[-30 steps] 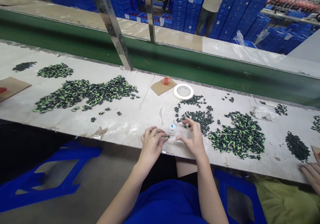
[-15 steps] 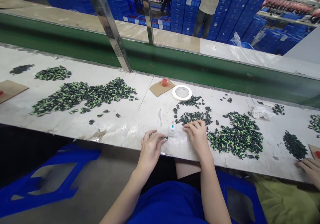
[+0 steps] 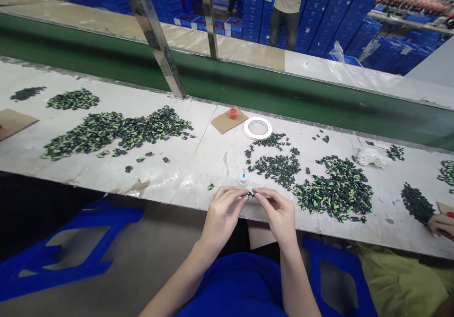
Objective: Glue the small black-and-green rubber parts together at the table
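Head cam | L hand (image 3: 224,209) pinching grn/blk pc (image 3: 248,195) | R hand (image 3: 280,209) pinching dk pc (image 3: 253,194) | both angled inward, tips close

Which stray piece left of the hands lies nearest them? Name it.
The black-and-green piece alone beside the left hand; the other stray pieces lie farther left, near the long heap.

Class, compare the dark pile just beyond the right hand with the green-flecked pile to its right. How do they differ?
Colour: the dark pile looks plain and dark, while the green-flecked pile is dotted with bright green.
Spread: the dark pile is thinly scattered; the green-flecked pile is more densely heaped and covers more area.
Shared: both are many small loose pieces on the white table.
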### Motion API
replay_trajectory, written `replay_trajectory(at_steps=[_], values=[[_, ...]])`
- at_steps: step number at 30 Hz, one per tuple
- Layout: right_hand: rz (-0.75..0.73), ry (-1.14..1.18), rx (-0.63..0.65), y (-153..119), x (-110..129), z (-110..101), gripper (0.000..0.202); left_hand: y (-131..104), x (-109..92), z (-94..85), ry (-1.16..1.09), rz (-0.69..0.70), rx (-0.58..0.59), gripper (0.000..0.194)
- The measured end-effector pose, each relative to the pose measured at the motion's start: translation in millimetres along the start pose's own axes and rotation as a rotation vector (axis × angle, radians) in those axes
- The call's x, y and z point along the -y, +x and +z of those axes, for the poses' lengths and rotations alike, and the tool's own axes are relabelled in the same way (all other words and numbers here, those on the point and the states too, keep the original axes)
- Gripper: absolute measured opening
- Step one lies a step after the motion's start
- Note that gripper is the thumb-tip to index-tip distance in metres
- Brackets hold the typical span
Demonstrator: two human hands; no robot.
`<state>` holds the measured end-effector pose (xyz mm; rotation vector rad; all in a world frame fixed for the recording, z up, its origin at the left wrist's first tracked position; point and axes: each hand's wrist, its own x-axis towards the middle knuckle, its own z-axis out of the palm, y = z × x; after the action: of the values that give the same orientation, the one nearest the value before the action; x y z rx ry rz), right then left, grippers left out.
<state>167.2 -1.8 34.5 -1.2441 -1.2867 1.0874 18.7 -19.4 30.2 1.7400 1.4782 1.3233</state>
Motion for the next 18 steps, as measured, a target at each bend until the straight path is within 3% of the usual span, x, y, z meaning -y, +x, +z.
replay_trajectory(at_steps=[8, 14, 18], values=[[0.070, 0.055, -0.003, -2.8, 0.4, 3.5, 0.013, -1.4, -1.5, -0.1, -0.093, -0.033, 0.032, 0.016], [-0.145, 0.035, -0.079, -8.8, -3.5, 9.0, 0.008, -1.0, -3.9, 3.5, -0.273, -0.224, 0.036, 0.014], [-0.288, -0.061, -0.120, -11.5, -6.3, 10.5, 0.005, -0.8, -7.2, 5.0, -0.288, -0.235, 0.013, 0.012]])
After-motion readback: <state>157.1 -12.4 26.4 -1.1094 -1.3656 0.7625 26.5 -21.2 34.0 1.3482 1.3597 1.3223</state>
